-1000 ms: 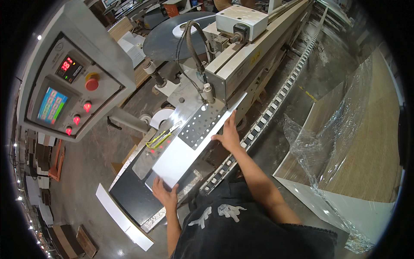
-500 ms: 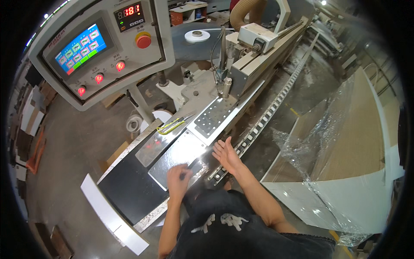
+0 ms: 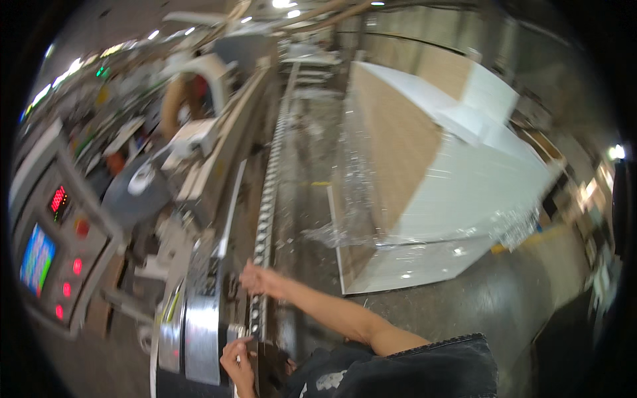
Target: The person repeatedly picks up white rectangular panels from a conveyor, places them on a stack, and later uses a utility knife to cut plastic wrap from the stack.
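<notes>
A wrapped stack point(image 3: 451, 182) stood on the grey floor point(image 3: 491, 292). Behind it rose a pale wall point(image 3: 398, 36); above and to its left, ceiling lamps point(image 3: 285, 4) glowed. A yellow mark point(image 3: 321, 184) lay just left of it, and a bright light point(image 3: 617, 152) shone to its right.

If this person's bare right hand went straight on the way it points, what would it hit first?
Probably the dark metal section of the long machine bed, just beyond the shiny silver plate; blur and unclear depth mean the right hand might pass above it.
</notes>
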The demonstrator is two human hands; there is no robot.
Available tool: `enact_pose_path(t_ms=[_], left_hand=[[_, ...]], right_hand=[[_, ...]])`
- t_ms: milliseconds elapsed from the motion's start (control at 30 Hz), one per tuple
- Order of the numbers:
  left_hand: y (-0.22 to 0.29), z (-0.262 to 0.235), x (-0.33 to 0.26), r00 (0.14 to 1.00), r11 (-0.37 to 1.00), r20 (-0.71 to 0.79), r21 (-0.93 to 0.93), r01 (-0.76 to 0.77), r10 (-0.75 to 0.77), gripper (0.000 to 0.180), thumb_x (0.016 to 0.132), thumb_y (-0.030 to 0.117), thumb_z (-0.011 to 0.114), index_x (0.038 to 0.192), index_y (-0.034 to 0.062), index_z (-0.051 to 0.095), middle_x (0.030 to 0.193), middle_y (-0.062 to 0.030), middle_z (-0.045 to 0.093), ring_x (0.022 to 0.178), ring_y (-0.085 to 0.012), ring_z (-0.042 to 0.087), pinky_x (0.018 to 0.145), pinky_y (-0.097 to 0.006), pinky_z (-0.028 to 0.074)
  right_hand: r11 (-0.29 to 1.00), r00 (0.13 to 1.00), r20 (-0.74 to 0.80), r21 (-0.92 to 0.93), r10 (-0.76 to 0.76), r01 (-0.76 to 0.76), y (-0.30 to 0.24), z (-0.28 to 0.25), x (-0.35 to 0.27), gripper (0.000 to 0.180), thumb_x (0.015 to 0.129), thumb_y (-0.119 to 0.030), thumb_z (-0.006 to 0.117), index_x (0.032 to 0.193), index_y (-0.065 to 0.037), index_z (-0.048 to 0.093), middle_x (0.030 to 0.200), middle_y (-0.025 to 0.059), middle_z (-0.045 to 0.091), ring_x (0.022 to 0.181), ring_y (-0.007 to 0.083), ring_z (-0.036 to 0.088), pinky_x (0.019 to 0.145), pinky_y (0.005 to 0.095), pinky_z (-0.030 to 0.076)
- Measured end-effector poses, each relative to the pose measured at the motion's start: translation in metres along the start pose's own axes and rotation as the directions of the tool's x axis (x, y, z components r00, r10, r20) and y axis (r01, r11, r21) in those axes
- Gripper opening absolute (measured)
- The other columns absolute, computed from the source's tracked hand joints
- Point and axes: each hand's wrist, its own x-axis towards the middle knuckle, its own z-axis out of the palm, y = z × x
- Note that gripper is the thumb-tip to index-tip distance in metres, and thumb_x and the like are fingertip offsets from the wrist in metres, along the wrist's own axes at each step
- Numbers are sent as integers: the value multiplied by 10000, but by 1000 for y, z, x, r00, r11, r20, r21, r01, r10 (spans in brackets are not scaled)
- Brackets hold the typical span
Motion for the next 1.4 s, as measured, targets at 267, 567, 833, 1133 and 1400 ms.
enact_pose_path(t_ms=[267,567,833,1133,1400], left_hand=[[200,173,65,736,785,329,-28,-619,592,224,951,89,724,1163,24,751,1116,-117,787,1062,-294,714,997,-395,496],[426,443,104,275,281,223,1,-960,935,482,957,206,746,1394,48,620,1399,-153,647,1294,-331,598,1096,-435,447],[470,538,125,221,176,128,291,-940,967,315,850,224,813,1067,55,660,1024,-79,616,1001,-291,604,867,-416,419],[483,516,116,154,70,199,376,-924,968,296,761,145,867,943,91,640,934,-45,580,925,-278,588,809,-401,403],[450,405,77,-13,-74,142,438,-896,990,231,749,50,806,952,106,711,942,-32,694,910,-238,666,833,-389,464]], right_hand=[[933,772,-580,-357,-259,45,26,-69,-316,510,1024,-465,681,1389,-112,636,1106,29,716,1037,139,670,763,280,542],[936,46,-943,-319,-329,150,130,-170,-631,194,1035,-215,645,944,-46,670,780,10,602,660,110,552,588,313,453],[998,-167,-986,-23,-13,58,221,-208,-684,468,975,-234,721,1300,94,641,936,130,703,774,191,659,704,342,517],[832,203,-868,-493,-453,-255,110,-181,-586,517,957,-299,727,1308,76,665,1098,177,768,979,219,729,868,360,570],[690,428,-542,-574,-723,441,-124,-50,-565,504,1053,-323,662,1436,-7,581,1307,154,702,1148,274,700,989,404,549]])
